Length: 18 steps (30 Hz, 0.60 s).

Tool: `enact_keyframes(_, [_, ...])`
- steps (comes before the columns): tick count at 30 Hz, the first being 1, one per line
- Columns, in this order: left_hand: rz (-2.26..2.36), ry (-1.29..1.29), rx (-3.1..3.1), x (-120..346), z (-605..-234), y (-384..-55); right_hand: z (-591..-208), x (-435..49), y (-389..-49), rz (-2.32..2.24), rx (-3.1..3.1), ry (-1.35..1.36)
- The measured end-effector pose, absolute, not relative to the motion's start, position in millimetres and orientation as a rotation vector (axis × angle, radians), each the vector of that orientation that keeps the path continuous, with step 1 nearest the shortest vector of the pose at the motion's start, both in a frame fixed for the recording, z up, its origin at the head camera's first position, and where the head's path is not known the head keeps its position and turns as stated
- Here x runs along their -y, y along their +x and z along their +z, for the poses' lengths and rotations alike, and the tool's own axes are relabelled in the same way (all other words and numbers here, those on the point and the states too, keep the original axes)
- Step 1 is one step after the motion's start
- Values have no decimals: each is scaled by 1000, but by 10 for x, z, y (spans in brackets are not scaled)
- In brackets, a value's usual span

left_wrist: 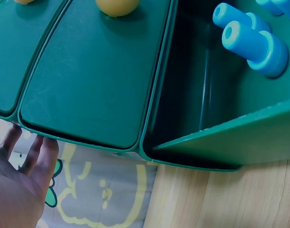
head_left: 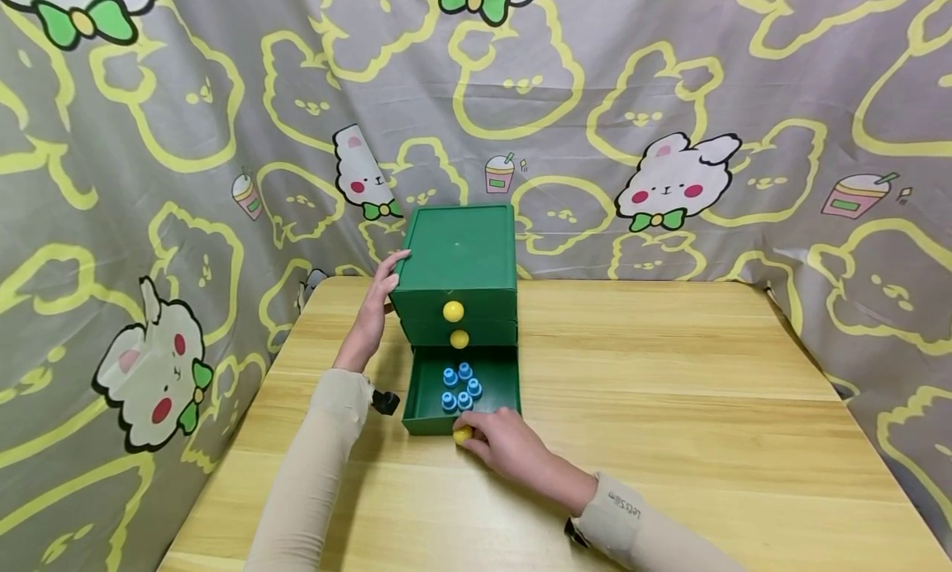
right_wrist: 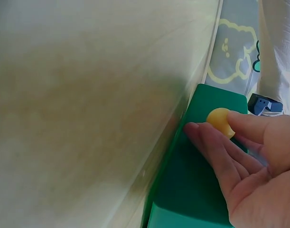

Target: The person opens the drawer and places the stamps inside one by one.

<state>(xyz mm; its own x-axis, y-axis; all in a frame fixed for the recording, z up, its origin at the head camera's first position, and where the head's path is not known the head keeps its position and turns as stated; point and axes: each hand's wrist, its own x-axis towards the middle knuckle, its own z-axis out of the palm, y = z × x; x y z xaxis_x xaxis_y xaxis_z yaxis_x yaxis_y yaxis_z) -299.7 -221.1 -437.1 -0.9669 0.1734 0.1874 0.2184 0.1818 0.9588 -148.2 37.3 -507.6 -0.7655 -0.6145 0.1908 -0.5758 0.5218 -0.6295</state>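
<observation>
A green three-drawer cabinet (head_left: 457, 250) stands on the table, its bottom drawer (head_left: 427, 424) pulled out. Inside that drawer several blue stepped pegs (head_left: 473, 388) stand upright, a hole in each top; one blue peg (left_wrist: 258, 50) shows close up in the left wrist view. My right hand (head_left: 513, 444) pinches the bottom drawer's round yellow knob (right_wrist: 219, 121) between thumb and fingers. At the cabinet's left side, my left hand (head_left: 378, 307) rests with fingers extended, their tips (left_wrist: 49, 145) against the side wall in the left wrist view.
The two upper drawers are closed, with the yellow top knob (head_left: 453, 311) and yellow middle knob (head_left: 459, 339) on their fronts. Below spreads a light wooden table (head_left: 669, 407). A grey patterned curtain (head_left: 565, 84) hangs behind and along both sides.
</observation>
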Motion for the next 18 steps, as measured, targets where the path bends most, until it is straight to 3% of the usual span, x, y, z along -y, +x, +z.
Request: enact_keyframes(18, [-1936,-399,2384,2216,-4378,-3000,-5021,-373,-1527,-1080,-2707,-1020])
